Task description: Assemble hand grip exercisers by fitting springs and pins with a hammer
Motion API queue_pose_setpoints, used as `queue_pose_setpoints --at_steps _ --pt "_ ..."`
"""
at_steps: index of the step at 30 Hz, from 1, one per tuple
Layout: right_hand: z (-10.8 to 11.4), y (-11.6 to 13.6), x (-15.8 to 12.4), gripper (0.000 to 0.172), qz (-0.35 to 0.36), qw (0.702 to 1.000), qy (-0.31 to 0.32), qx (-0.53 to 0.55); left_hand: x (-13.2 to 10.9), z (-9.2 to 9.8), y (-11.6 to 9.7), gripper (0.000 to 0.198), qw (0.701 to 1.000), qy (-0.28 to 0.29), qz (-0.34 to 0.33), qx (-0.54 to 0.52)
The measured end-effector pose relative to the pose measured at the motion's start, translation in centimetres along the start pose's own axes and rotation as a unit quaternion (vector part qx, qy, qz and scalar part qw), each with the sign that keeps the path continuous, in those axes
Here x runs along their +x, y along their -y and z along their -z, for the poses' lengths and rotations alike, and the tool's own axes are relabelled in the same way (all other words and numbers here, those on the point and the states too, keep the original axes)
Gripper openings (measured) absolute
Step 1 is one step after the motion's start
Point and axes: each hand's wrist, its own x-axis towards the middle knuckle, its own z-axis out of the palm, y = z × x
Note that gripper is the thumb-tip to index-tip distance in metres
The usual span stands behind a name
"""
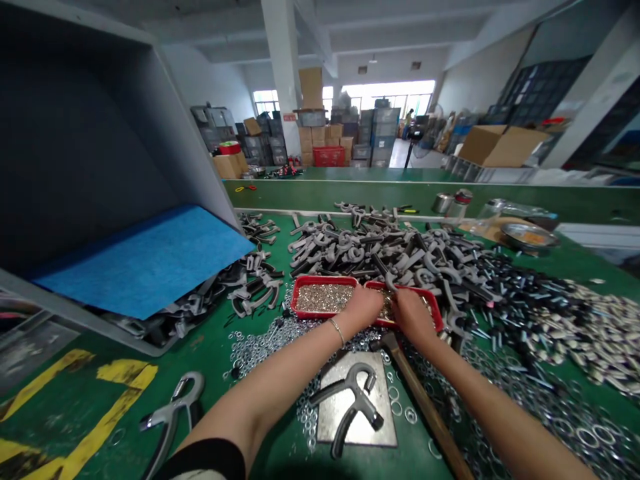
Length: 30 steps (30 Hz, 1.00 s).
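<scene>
My left hand (366, 304), a bracelet at its wrist, is over the near side of the right red tray (436, 308), fingers curled. Close beside it my right hand (413, 312) bends down over the same tray, its fingertips hidden. I cannot make out what either hand holds. Small metal pieces lie in that tray and fill the left red tray (295, 303). Below my wrists a grey and black hand gripper (354, 399) rests on a metal plate (327, 427). A wooden-handled hammer (425, 403) lies to its right.
Grey and black handles (360, 247) are heaped behind the trays. Dark bolts (510, 293), beige pieces (600, 330) and metal rings (575, 427) spread rightward. At left stand a large grey bin (165, 147) with a blue sheet (150, 260) and another hand gripper (175, 417).
</scene>
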Motion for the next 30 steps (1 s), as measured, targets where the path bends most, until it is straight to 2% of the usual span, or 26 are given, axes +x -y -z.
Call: queue_pose_setpoints --at_steps 2,4,8,10,12,17,20,24,30 --pt "0.9 0.4 -0.8 0.018 0.001 0.998 -0.024 0.059 -0.3 0.2 0.0 0.018 0.999 -0.023 0.008 -0.03" --pt "1.9 1.2 -2.7 0.024 0.003 0.992 -0.032 0.119 -0.6 0.7 -0.1 0.019 0.996 -0.049 0.017 -0.068" --pt "2.5 3.4 -9.0 0.026 -0.024 0.968 0.046 0.244 -2.1 1.9 -0.5 0.027 0.979 -0.103 0.03 -0.174" --pt "1.8 4.4 -11.8 0.026 -0.05 0.952 0.087 0.289 -4.0 2.3 -0.9 0.027 0.964 -0.115 0.026 -0.238" --pt "0.7 5.0 -13.5 0.027 -0.068 0.945 0.101 0.303 -6.7 2.4 -1.3 0.023 0.946 -0.116 0.026 -0.302" --pt "-1.2 5.2 -13.9 0.03 -0.084 0.947 0.096 0.294 -14.6 0.7 -1.5 0.012 0.885 -0.11 0.108 -0.439" --pt "-1.5 5.2 -13.6 0.033 -0.069 0.956 0.096 0.268 -18.0 -0.6 -1.2 0.014 0.85 -0.108 0.161 -0.49" --pt "-1.7 5.2 -13.7 0.033 -0.033 0.973 0.088 0.21 -19.5 -1.8 -1.7 0.012 0.829 -0.123 0.201 -0.508" --pt "-1.6 5.9 -13.8 0.027 0.055 0.992 0.083 0.083 -18.9 -2.6 -3.2 0.009 0.847 -0.146 0.206 -0.468"
